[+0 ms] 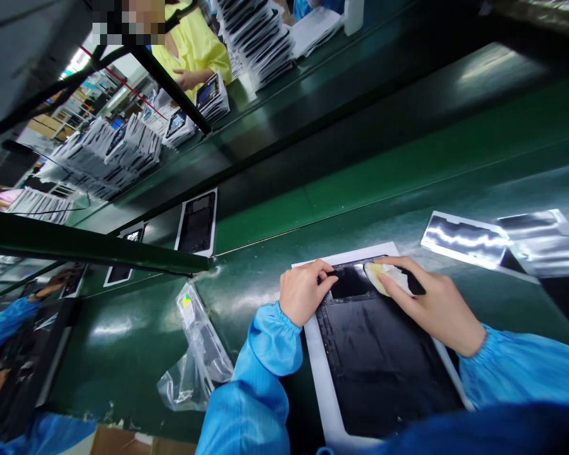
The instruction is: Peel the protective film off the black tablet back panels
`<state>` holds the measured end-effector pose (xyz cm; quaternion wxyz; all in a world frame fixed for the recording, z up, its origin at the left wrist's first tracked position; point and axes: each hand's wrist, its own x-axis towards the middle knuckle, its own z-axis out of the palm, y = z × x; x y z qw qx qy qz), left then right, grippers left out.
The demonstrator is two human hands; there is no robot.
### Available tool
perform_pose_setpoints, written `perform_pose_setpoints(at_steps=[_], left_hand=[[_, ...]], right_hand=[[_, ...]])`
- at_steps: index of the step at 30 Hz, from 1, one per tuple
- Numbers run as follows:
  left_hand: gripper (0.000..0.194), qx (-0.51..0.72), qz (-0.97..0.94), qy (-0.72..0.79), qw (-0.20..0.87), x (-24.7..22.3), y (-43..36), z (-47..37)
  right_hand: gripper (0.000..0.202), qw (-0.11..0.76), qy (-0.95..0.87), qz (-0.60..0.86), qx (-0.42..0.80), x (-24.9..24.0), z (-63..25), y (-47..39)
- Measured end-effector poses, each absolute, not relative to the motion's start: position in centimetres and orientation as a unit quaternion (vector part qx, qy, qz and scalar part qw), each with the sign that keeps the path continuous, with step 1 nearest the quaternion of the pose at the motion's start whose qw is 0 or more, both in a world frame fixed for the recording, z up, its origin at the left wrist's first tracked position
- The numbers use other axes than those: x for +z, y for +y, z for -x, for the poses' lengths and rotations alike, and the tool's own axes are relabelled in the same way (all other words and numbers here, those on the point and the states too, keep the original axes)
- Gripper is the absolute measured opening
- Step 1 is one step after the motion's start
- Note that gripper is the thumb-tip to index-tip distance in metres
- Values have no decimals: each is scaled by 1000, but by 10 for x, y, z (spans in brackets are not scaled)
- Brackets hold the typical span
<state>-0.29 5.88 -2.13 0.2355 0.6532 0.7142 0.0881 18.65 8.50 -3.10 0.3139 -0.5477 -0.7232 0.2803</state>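
Observation:
A black tablet housing lies on a white foam sheet on the bench before me. My left hand is closed at its upper left corner, fingers curled and thumb against the frame. Between the fingers and thumb of my right hand is a crumpled white and yellowish wiping cloth. The cloth presses on the housing's upper right part, beside a glossy dark rectangular area. My right fingers hide part of the top edge.
Clear plastic bags lie to the left, shiny film sheets to the right. Another tablet housing sits on the green conveyor beyond. A metal post crosses the left side. Co-workers sit across and at left, near stacked sheets.

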Motion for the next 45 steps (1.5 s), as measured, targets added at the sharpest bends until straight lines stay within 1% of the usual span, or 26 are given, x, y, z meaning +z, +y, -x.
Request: perform_pose_setpoints(at_steps=[7,13,16,19,21,24,27,32,38,42,45], left_hand=[[12,56,-690,699,176,-21,55,-2],[16,-49,-717,695,29,-11,49,-14],[15,-42,-771,634,-31,-13,42,-9],[26,-19,-834,545,-78,-20,31,2],[30,-12,-837,536,-108,-26,26,8],[32,-16,-832,537,-140,-34,24,8],[34,-25,-838,524,-149,-38,25,4],[41,-17,-868,486,-105,-39,13,15],[47,-7,-869,486,-97,-44,3,25],[48,23,-868,486,-102,-45,6,22],[45,44,-867,484,-105,-45,6,20]], right_hand=[[23,313,-724,547,282,-32,-187,85],[23,316,-723,546,283,-31,-186,85],[23,315,-723,547,283,-31,-187,85],[25,314,-722,547,284,-32,-186,85],[26,312,-723,548,284,-33,-186,85],[28,308,-726,551,273,-32,-185,85],[28,304,-733,553,255,-28,-187,85],[26,278,-750,562,211,-27,-180,80],[23,270,-774,526,226,-33,-154,78],[28,269,-746,575,200,-32,-171,83],[29,269,-732,588,214,-30,-181,81]])
